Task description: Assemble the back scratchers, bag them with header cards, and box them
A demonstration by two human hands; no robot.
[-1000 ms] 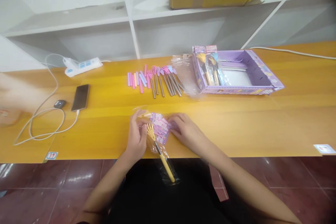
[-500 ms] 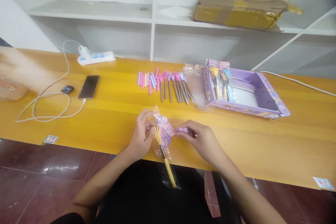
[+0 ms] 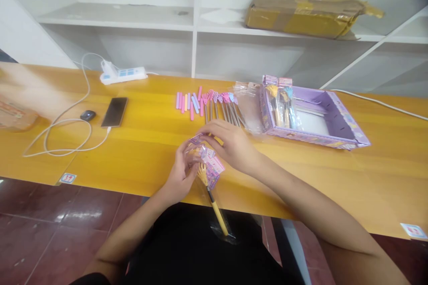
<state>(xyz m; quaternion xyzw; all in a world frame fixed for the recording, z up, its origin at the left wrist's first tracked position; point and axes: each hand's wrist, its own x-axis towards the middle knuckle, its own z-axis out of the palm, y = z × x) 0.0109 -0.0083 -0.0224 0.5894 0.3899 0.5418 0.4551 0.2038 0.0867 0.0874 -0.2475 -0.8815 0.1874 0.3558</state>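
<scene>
My left hand is closed on a clear plastic bag that holds a yellow back scratcher, its hand-shaped head up by my thumb and its handle hanging over the table edge. My right hand pinches a small purple printed card at the bag's upper end. Under the bag, several pink and purple printed cards lie fanned out on the table. Behind my right hand lie several back scratchers with metal rods, and left of them several pastel handle sleeves.
A purple box with bagged back scratchers stands at the right, clear bags beside it. Left are a phone, its cable, a dark mouse-like object and a power strip. A taped carton sits on the shelf.
My right hand has moved left and up with the purple card, from beside the fanned cards to the top of the bag. My left hand keeps hold of the bag.
</scene>
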